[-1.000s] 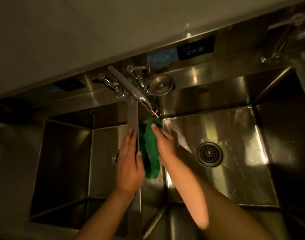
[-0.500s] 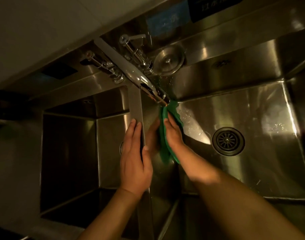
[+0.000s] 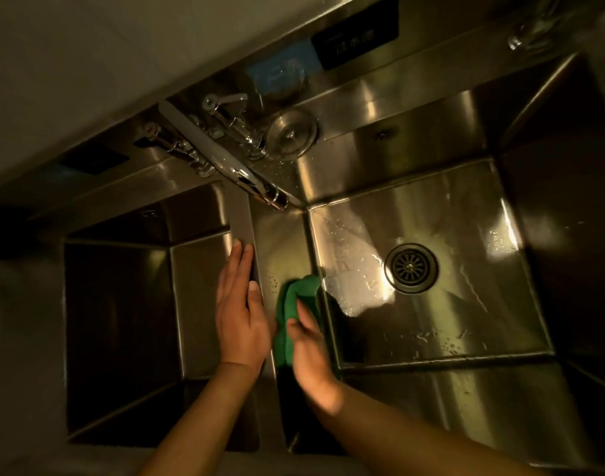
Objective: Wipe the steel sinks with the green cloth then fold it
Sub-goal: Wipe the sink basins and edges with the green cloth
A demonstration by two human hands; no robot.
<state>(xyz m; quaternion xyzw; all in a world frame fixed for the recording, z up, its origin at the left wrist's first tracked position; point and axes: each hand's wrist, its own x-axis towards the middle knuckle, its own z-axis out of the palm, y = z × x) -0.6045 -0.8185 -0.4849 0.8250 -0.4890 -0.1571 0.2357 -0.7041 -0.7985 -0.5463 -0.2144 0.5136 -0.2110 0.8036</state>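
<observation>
Two steel sinks sit side by side: a dark left sink [image 3: 122, 321] and a wet right sink [image 3: 448, 304] with a round drain [image 3: 410, 266]. A narrow steel divider [image 3: 240, 221] runs between them. My left hand [image 3: 240, 310] rests flat along the divider, fingers straight. The green cloth [image 3: 289, 314] lies bunched against the right sink's left inner wall. My right hand [image 3: 309, 352] presses it there, fingers over the cloth. Part of the cloth is hidden under that hand.
A chrome faucet spout [image 3: 232, 166] reaches over the divider from the back ledge, with tap handles [image 3: 232, 121] and a round metal lid [image 3: 292, 132] beside it. Dark and blue labels [image 3: 356, 39] sit on the backsplash. Another tap [image 3: 534, 25] shows at top right.
My right hand has drawn the green cloth down the right sink's left wall, away from the faucet tip and toward me. The left hand has stayed on the divider.
</observation>
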